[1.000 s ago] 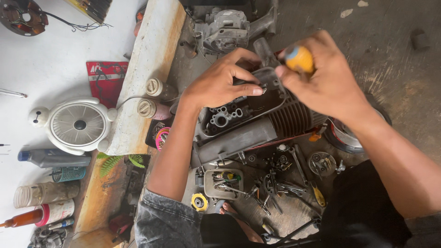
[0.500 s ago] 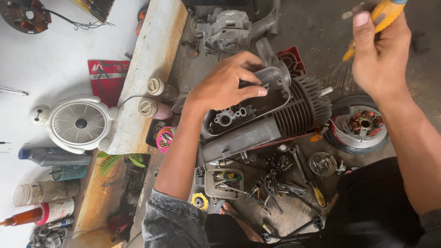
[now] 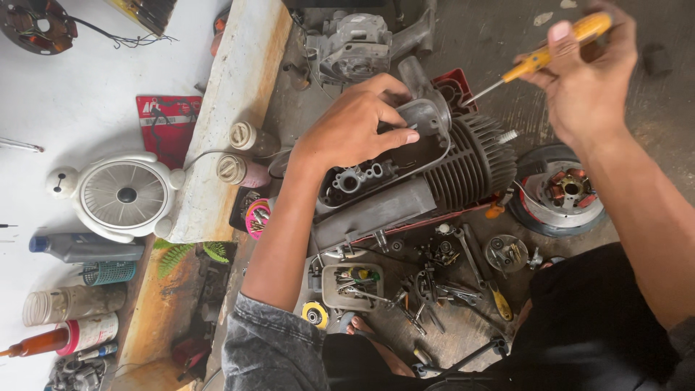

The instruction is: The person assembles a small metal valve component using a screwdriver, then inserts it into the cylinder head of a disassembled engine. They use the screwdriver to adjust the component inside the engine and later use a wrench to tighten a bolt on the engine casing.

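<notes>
Far left of the engine block (image 3: 405, 188) lies a round white fan (image 3: 124, 194) with small ear-like knobs. Below the fan are a grey bottle (image 3: 83, 247), a clear jar (image 3: 58, 304) and a bottle with an orange nozzle (image 3: 61, 337). A red packet (image 3: 168, 124) lies above the fan, and a pale concrete ledge (image 3: 235, 94) runs between the fan and the engine block. Two small capped bottles (image 3: 242, 153) stand at the ledge's edge, just left of the engine block.

The engine block rests on the grey floor (image 3: 478, 43), tilted, with its open casing toward the person and its dark cooling fins (image 3: 474, 159) on the right. The left hand (image 3: 358, 127) lies palm-down on the block's upper rim, fingers curled over the edge of the casing, gripping it. Above the block sits another grey metal casting (image 3: 355, 45).

Below the block, a small tray of screws (image 3: 351, 286), loose wrenches (image 3: 467, 253) and other small parts are scattered on the floor, with a yellow disc (image 3: 314, 314) just left of the tray.

Right of the fins, the right hand (image 3: 586, 80) is raised clear of the block and closed around the handle of a yellow screwdriver (image 3: 539, 56), whose metal tip points down-left toward the block's top end without touching it. Lower right of the block lies a round flywheel plate (image 3: 568, 192) with copper coils.
</notes>
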